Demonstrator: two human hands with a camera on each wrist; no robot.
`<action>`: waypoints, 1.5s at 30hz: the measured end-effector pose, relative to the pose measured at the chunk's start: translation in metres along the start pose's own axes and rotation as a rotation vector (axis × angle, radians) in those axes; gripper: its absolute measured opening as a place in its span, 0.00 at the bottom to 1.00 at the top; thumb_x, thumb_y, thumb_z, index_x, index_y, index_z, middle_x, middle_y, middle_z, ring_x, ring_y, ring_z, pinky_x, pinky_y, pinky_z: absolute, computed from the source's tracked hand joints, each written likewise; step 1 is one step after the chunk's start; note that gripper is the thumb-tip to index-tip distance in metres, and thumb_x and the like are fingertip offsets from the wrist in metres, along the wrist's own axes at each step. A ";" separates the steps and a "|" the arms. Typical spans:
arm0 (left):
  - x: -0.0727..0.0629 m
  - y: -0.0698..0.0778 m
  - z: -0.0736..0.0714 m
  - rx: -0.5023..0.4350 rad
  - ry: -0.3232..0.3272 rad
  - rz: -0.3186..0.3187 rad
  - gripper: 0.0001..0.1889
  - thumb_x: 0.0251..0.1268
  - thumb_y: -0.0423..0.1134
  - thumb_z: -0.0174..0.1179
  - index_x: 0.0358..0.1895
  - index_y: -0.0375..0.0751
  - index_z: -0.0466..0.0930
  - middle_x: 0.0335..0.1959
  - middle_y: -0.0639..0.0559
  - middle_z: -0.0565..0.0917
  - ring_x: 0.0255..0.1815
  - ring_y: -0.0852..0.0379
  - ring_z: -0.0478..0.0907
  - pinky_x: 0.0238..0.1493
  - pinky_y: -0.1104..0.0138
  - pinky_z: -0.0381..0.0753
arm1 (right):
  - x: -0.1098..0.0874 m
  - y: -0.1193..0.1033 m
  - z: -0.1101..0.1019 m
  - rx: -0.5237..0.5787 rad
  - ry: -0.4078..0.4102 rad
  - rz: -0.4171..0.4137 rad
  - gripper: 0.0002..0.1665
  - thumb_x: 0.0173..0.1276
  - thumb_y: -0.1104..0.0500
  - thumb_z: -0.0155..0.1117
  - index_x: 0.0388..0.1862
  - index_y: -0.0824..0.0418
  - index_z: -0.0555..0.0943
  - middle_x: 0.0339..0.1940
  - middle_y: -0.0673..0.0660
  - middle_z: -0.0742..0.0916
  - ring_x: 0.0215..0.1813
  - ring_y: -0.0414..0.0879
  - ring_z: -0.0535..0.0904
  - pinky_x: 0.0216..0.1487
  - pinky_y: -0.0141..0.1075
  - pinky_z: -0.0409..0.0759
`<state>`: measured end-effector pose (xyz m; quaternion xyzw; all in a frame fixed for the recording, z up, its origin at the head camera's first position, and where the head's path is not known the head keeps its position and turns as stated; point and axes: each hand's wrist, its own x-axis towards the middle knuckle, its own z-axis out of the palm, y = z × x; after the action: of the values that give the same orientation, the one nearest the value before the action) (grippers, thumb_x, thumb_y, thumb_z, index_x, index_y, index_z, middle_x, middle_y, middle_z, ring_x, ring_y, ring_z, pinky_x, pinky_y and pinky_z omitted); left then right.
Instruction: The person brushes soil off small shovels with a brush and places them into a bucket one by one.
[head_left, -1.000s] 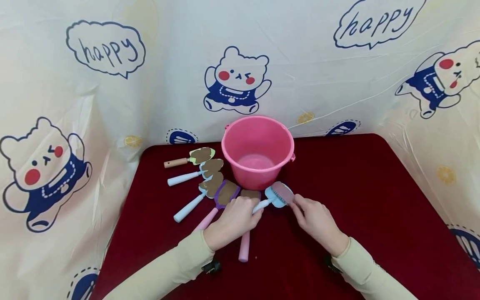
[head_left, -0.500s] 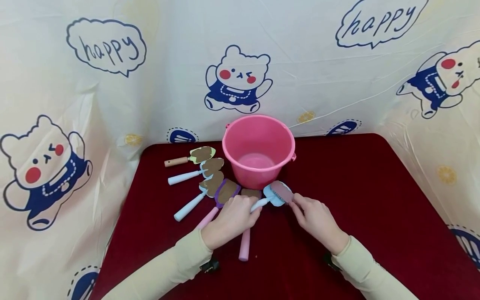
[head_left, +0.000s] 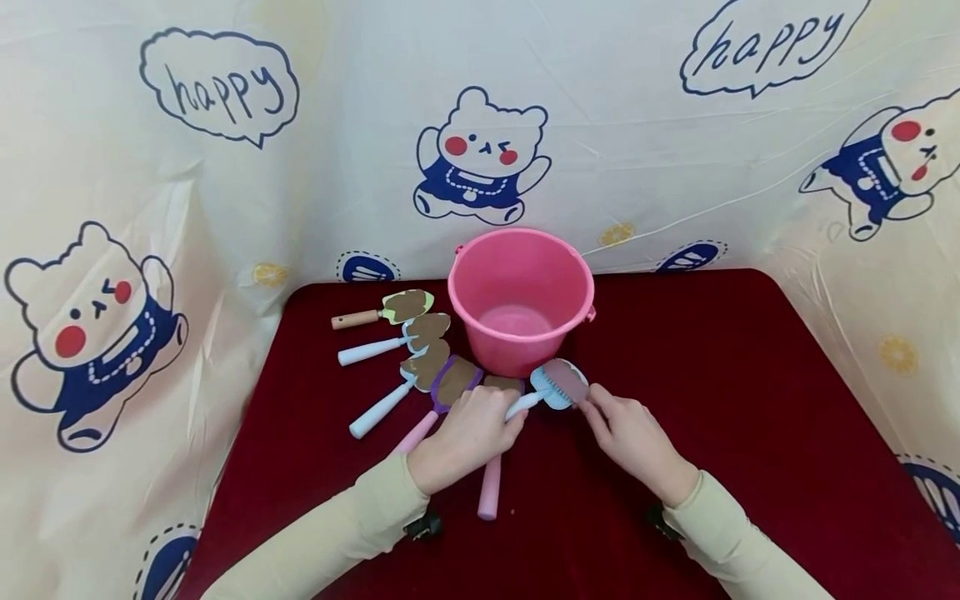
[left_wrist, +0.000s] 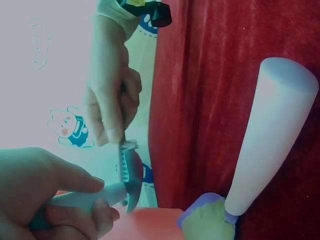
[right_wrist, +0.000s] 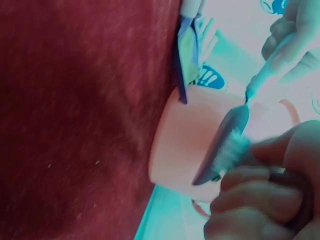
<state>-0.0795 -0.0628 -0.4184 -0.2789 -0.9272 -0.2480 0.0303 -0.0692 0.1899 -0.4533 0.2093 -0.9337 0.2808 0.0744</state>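
My left hand (head_left: 472, 429) grips the pale blue handle of a small trowel (head_left: 526, 405) and holds its blade in front of the pink bucket (head_left: 517, 354). In my right hand (head_left: 633, 437) is a mauve brush (head_left: 567, 380), pinched between thumb and fingers. Its bristles (right_wrist: 233, 150) lie against the trowel's blade in the right wrist view. The brush covers part of that blade in the head view. Below my left hand, a purple-edged trowel with a pink handle (head_left: 489, 492) lies on the table, partly hidden by the hand.
Several trowels lie fanned out left of the bucket, brown soil on their blades: one with a wooden handle (head_left: 356, 319), two with pale blue handles (head_left: 381, 410), and a purple-edged one (head_left: 455, 383). Dark red cloth (head_left: 697, 358) covers the table. A printed curtain (head_left: 360, 125) surrounds it.
The brush has shifted slightly across the trowel's blade, and the trowel has moved slightly left, then back right. Both hands keep their hold; the head view has shifted a little.
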 end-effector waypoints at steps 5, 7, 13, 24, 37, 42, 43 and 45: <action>0.001 0.001 0.001 0.010 0.008 0.008 0.19 0.69 0.38 0.67 0.22 0.46 0.68 0.17 0.59 0.65 0.21 0.56 0.70 0.21 0.60 0.72 | 0.000 0.000 0.001 -0.065 0.048 0.033 0.11 0.77 0.61 0.64 0.34 0.55 0.72 0.18 0.44 0.68 0.17 0.33 0.60 0.17 0.30 0.64; 0.001 0.001 0.001 0.011 0.012 0.006 0.19 0.69 0.37 0.67 0.22 0.46 0.68 0.16 0.58 0.65 0.21 0.56 0.71 0.20 0.60 0.72 | 0.000 0.000 0.002 -0.090 0.082 -0.001 0.12 0.75 0.62 0.65 0.33 0.55 0.72 0.18 0.44 0.68 0.17 0.34 0.60 0.17 0.29 0.64; 0.001 0.000 0.003 -0.004 -0.008 -0.008 0.19 0.68 0.36 0.67 0.21 0.47 0.68 0.16 0.59 0.63 0.20 0.58 0.68 0.19 0.62 0.70 | -0.001 0.003 0.005 -0.087 0.110 -0.134 0.15 0.70 0.63 0.71 0.30 0.53 0.72 0.19 0.45 0.70 0.19 0.34 0.60 0.20 0.29 0.65; 0.000 0.001 0.002 -0.019 -0.028 0.002 0.21 0.69 0.36 0.66 0.20 0.48 0.65 0.15 0.61 0.62 0.17 0.61 0.64 0.19 0.66 0.67 | -0.001 0.007 0.000 -0.147 0.124 -0.053 0.14 0.72 0.61 0.70 0.30 0.53 0.73 0.18 0.44 0.69 0.18 0.35 0.62 0.17 0.30 0.64; -0.002 0.003 -0.001 -0.024 -0.052 -0.022 0.20 0.68 0.35 0.66 0.19 0.46 0.66 0.15 0.60 0.62 0.17 0.59 0.65 0.19 0.64 0.68 | -0.006 0.013 0.001 -0.197 0.125 -0.095 0.13 0.71 0.59 0.70 0.31 0.53 0.74 0.18 0.45 0.70 0.17 0.37 0.61 0.16 0.31 0.62; 0.000 0.002 0.000 -0.040 -0.056 -0.013 0.22 0.69 0.35 0.65 0.19 0.47 0.65 0.15 0.60 0.62 0.16 0.61 0.64 0.18 0.66 0.66 | -0.005 0.009 0.000 -0.156 0.133 -0.020 0.13 0.73 0.60 0.68 0.32 0.55 0.72 0.18 0.45 0.69 0.17 0.36 0.60 0.16 0.30 0.62; 0.000 0.002 0.000 -0.039 -0.053 -0.012 0.21 0.69 0.35 0.65 0.19 0.47 0.65 0.15 0.60 0.63 0.16 0.61 0.64 0.18 0.66 0.66 | -0.005 0.009 0.000 -0.151 0.138 -0.026 0.13 0.73 0.60 0.68 0.32 0.55 0.72 0.18 0.45 0.68 0.17 0.36 0.60 0.16 0.30 0.62; 0.001 0.001 -0.001 -0.030 -0.041 -0.014 0.20 0.68 0.35 0.66 0.20 0.46 0.66 0.15 0.59 0.63 0.17 0.60 0.65 0.19 0.65 0.68 | -0.004 0.008 0.001 -0.141 0.128 -0.055 0.14 0.72 0.60 0.69 0.32 0.55 0.71 0.18 0.45 0.68 0.17 0.36 0.59 0.16 0.30 0.62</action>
<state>-0.0796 -0.0620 -0.4167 -0.2781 -0.9257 -0.2564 0.0054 -0.0695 0.1966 -0.4594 0.2106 -0.9384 0.2250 0.1561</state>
